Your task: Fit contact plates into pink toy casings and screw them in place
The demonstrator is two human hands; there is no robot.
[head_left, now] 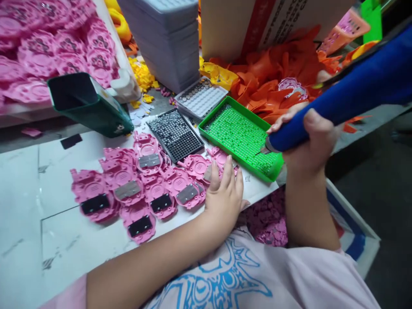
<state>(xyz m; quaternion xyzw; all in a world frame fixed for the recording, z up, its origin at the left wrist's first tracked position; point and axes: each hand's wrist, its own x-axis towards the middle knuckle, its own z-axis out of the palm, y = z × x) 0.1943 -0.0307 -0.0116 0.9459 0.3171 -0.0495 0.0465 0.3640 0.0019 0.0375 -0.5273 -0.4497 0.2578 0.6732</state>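
From the head camera, we see the right hand (315,141) wrapped firmly round a blue power driver (341,90), slanting it so that its thin bit points down into the green tray (277,167). That tilt, we judge, lets the bit reach the perforated floor without the wrist crossing the rim. The picture is soft here, so we cannot tell whether the bit touches the tray's small contents or hangs just above them.

Our left hand (225,189) lies with fingers extended over a pink part (222,158) at the near side of the green tray, resting on it rather than closed round it; this probably keeps that part from sliding.

The other pink shells (93,184) sit in overlapping clusters on the white table (64,240), left of this hand. Their black or grey plates face up, which we think leaves the fastenings easy to get at. The black grid tray (186,146) stands just beside the green one, both close to the hands, presumably for short reaches. Behind them are a pale tray (215,98) holding round metal cells and a tall grey stack (164,51).
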